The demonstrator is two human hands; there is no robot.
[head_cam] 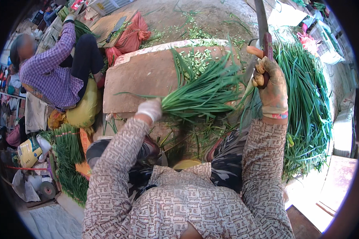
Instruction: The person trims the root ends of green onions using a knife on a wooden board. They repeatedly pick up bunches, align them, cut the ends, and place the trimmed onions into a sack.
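Note:
My left hand [150, 110], in a pale glove, grips the light stem end of a bunch of long green leaves that look like garlic chives [202, 89]. The leaves fan out to the right across a brown wooden board [137, 76]. Raised beyond the board's right side, my right hand [270, 85] wears a stained, fingertip-worn glove. It is closed round the dark reddish handle of a long knife [261, 21], whose blade points away from me and is cut off by the picture's top. Short chopped stem pieces [197, 59] lie on the board's far right part.
A large heap of green chives [305, 116] stands close on my right. Bundled chives [67, 149] lie at left. Another person [51, 68] sits at far left, near a second board with a knife [116, 28] and a red sack [134, 33]. Loose trimmings litter the ground.

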